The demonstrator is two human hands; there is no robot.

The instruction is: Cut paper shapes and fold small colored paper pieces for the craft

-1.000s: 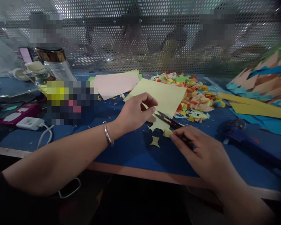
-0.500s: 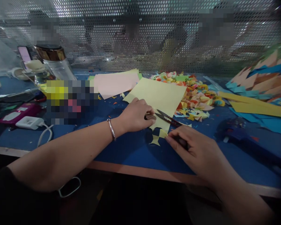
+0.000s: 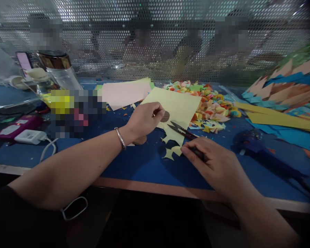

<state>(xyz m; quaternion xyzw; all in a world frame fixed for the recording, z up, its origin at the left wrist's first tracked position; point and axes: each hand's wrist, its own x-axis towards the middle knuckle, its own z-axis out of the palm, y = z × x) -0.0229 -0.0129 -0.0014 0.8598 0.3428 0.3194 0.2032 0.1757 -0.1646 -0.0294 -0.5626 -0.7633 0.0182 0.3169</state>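
L grip point(image 3: 144, 119) pinched on brown disc point(image 3: 165, 116), over yellow sheet point(image 3: 181, 100) beyond & btwn grips; R grip point(image 3: 217, 160) closed round snips point(image 3: 181, 131), tips twd L grip. Scrap point(image 3: 167, 154) L of R grip. Best: disc flat, sheet steady, L grip clear of snips.

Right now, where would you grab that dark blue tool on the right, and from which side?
I'd take the long handle of the dark blue tool, probably from above and the right. It lies on the blue table, its slim handle stretching away from the bulkier head. The pale tip points left, so I'd keep fingers clear of that end.
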